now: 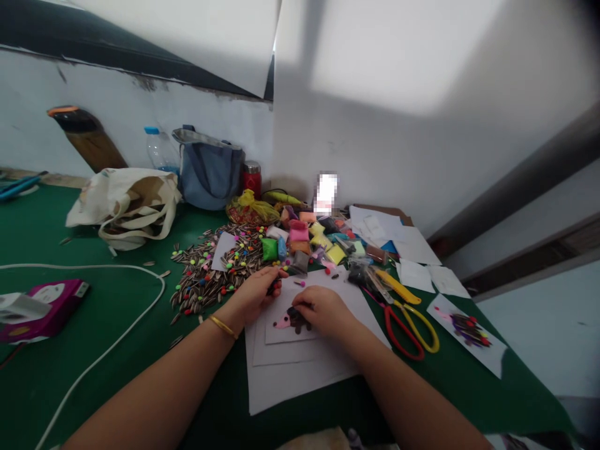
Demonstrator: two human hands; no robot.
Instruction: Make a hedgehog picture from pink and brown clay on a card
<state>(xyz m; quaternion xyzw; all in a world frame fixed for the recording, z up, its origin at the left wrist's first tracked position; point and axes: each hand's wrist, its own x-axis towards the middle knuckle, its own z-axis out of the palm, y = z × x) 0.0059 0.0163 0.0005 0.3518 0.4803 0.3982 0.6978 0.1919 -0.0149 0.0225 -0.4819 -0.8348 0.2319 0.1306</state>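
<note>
A clay hedgehog figure (296,321) with a pink snout and dark brown body lies on a small white card (276,336), atop larger white sheets (267,390). My right hand (325,309) is closed in a pinch at the hedgehog's back; what its fingertips hold, if anything, is hidden. To the upper left, my left hand (260,292), with a gold bangle (224,326) on its wrist, is closed around a small dark piece (272,286). A pink bead (300,284) rests on the paper between the hands.
Striped sunflower seeds (201,284) and coloured beads spread left of my hands. Packets of coloured clay (299,231) lie behind. Right are scissors (407,331), a yellow cutter (398,286) and a finished hedgehog card (466,331). A white cable (126,331), bags (209,169) and bottles occupy the left and back.
</note>
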